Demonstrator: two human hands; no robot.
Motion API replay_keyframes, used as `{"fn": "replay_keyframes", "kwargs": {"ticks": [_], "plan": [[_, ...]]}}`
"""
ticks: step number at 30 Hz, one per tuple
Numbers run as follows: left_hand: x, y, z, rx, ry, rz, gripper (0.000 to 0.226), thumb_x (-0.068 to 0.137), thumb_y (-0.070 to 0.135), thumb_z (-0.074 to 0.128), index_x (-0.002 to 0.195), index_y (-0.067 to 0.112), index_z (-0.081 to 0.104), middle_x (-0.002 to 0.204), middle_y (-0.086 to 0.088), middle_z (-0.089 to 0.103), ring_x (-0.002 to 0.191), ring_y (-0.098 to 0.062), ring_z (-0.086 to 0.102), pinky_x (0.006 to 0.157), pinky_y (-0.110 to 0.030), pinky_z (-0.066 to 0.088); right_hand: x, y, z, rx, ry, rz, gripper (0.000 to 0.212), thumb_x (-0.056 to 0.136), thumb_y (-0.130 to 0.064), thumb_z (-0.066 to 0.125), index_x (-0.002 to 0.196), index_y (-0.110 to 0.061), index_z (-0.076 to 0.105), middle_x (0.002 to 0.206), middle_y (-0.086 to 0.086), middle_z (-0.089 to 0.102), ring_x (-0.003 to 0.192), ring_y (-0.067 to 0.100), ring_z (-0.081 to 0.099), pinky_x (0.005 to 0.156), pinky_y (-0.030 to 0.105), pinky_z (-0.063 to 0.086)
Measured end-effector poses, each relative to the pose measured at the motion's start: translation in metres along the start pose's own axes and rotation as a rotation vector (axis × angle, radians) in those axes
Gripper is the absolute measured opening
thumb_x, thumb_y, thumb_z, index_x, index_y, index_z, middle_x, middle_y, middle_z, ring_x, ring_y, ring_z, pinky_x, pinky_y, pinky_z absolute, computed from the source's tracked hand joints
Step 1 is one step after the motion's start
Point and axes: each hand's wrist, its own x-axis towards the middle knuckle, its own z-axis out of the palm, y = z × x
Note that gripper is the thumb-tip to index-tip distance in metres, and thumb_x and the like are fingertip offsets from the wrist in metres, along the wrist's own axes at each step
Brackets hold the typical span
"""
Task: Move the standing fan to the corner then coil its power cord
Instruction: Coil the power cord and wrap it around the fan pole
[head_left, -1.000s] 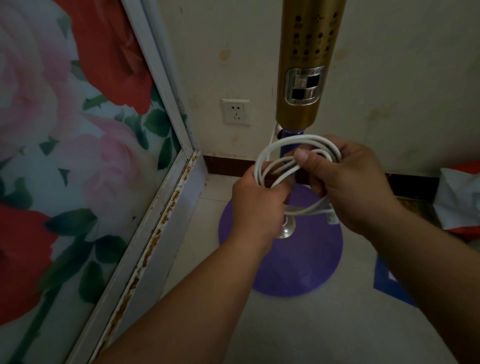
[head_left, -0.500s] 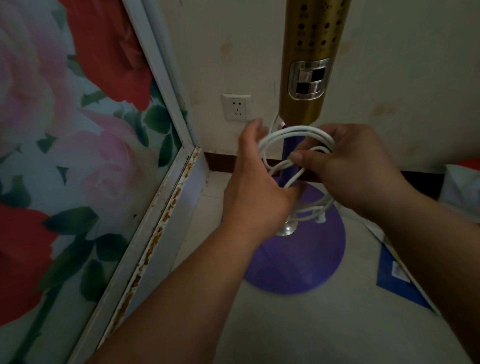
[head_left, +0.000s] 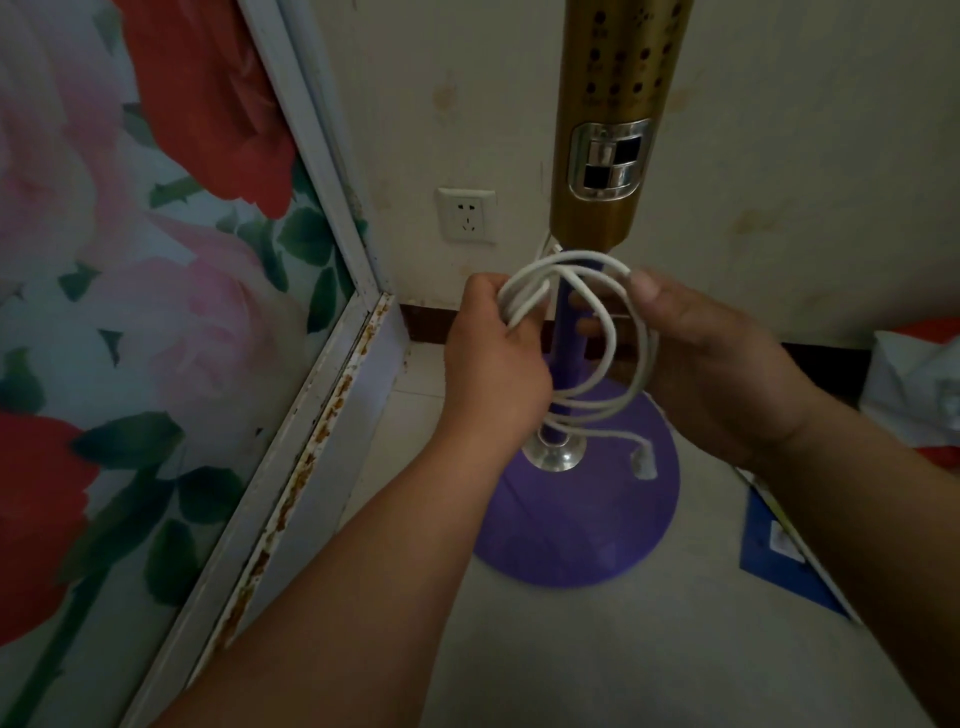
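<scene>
A floral panel (head_left: 130, 312) is seen at the far left, beside a wall socket (head_left: 466, 215). The white power cord (head_left: 582, 332), gathered in loops before the fan's purple pole (head_left: 569, 358), is gripped at its left side by the left hand (head_left: 493, 358), fingers curled round the strands. Its right side is held by the right hand (head_left: 711, 364), thumb laid over the loop. The plug (head_left: 643, 461) is left dangling over the round purple base (head_left: 576, 525).

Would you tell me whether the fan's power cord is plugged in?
Unplugged: the plug dangles over the purple base, and the wall socket is empty.
</scene>
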Motion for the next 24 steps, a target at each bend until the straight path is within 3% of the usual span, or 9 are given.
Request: {"fn": "replay_keyframes", "kwargs": {"ticks": [2, 5, 8, 10, 12, 15, 17, 21, 24], "plan": [[0.001, 0.001, 0.002, -0.057, 0.057, -0.049, 0.011, 0.102, 0.039, 0.056, 0.093, 0.033, 0.055, 0.083, 0.008, 0.064, 0.071, -0.005, 0.063, 0.054, -0.012, 0.048, -0.002, 0.011, -0.016, -0.093, 0.047, 0.090, 0.049, 0.092, -0.043, 0.055, 0.128, -0.010, 0.064, 0.125, 0.007, 0.070, 0.119, 0.023, 0.063, 0.109, 0.055, 0.041], [0.004, 0.000, 0.001, -0.159, 0.093, -0.139, 0.013, 0.102, 0.042, 0.054, 0.093, 0.033, 0.056, 0.080, 0.006, 0.061, 0.064, -0.010, 0.054, 0.059, -0.027, 0.047, -0.006, 0.020, -0.040, -0.090, -0.020, 0.182, 0.047, 0.098, -0.039, 0.042, 0.133, -0.014, 0.063, 0.133, 0.002, 0.067, 0.125, 0.020, 0.060, 0.110, 0.052, 0.039], [0.008, 0.000, 0.000, -0.254, 0.120, -0.208, 0.013, 0.102, 0.040, 0.053, 0.098, 0.029, 0.059, 0.080, 0.003, 0.059, 0.072, -0.015, 0.056, 0.067, -0.036, 0.050, -0.003, 0.021, -0.057, -0.301, -0.136, 0.326, 0.054, 0.080, -0.054, 0.060, 0.132, -0.037, 0.062, 0.134, -0.011, 0.065, 0.126, 0.018, 0.057, 0.106, 0.050, 0.039], [0.009, 0.002, 0.000, -0.319, 0.141, -0.249, 0.014, 0.102, 0.038, 0.054, 0.096, 0.027, 0.060, 0.080, 0.000, 0.057, 0.072, -0.017, 0.054, 0.069, -0.038, 0.050, -0.003, 0.023, -0.062, -0.503, -0.232, 0.457, 0.050, 0.071, -0.055, 0.075, 0.120, -0.046, 0.067, 0.122, -0.015, 0.070, 0.113, 0.013, 0.065, 0.098, 0.046, 0.048], [0.011, 0.002, -0.002, -0.324, 0.151, -0.251, 0.014, 0.102, 0.037, 0.054, 0.094, 0.026, 0.059, 0.081, -0.002, 0.057, 0.070, -0.017, 0.053, 0.066, -0.037, 0.051, -0.005, 0.030, -0.065, -0.492, -0.235, 0.491, 0.037, 0.073, -0.048, 0.080, 0.106, -0.033, 0.075, 0.105, -0.002, 0.076, 0.093, 0.014, 0.072, 0.083, 0.040, 0.057], [0.013, 0.002, -0.006, -0.263, 0.139, -0.205, 0.011, 0.103, 0.032, 0.054, 0.093, 0.028, 0.057, 0.078, -0.001, 0.056, 0.063, -0.013, 0.055, 0.060, -0.030, 0.053, -0.004, 0.031, -0.074, -0.222, -0.058, 0.342, 0.024, 0.074, -0.029, 0.074, 0.095, -0.018, 0.077, 0.079, 0.007, 0.069, 0.062, 0.014, 0.063, 0.054, 0.024, 0.053], [0.012, 0.003, -0.009, -0.226, 0.114, -0.175, 0.013, 0.104, 0.029, 0.054, 0.091, 0.029, 0.056, 0.074, 0.000, 0.056, 0.056, -0.009, 0.058, 0.055, -0.024, 0.053, -0.003, 0.027, -0.080, 0.044, 0.003, 0.220, 0.009, 0.079, -0.018, 0.070, 0.085, -0.014, 0.076, 0.069, 0.005, 0.063, 0.055, 0.009, 0.057, 0.048, 0.019, 0.049], [0.005, 0.002, -0.012, -0.172, 0.044, -0.154, 0.018, 0.105, 0.022, 0.052, 0.092, 0.016, 0.063, 0.066, -0.003, 0.064, 0.050, -0.007, 0.061, 0.047, -0.016, 0.050, -0.005, 0.024, -0.083, 0.405, 0.023, 0.089, 0.011, 0.085, -0.016, 0.060, 0.081, -0.019, 0.070, 0.074, -0.001, 0.065, 0.064, 0.003, 0.064, 0.057, 0.016, 0.056], [-0.001, 0.003, -0.009, -0.195, 0.015, -0.179, 0.020, 0.104, 0.019, 0.055, 0.088, 0.021, 0.065, 0.064, 0.007, 0.067, 0.057, -0.009, 0.065, 0.053, -0.026, 0.057, -0.002, 0.021, -0.071, 0.570, 0.120, 0.026, 0.010, 0.085, -0.017, 0.063, 0.081, -0.021, 0.071, 0.080, -0.004, 0.065, 0.070, 0.003, 0.063, 0.065, 0.018, 0.056]]}}
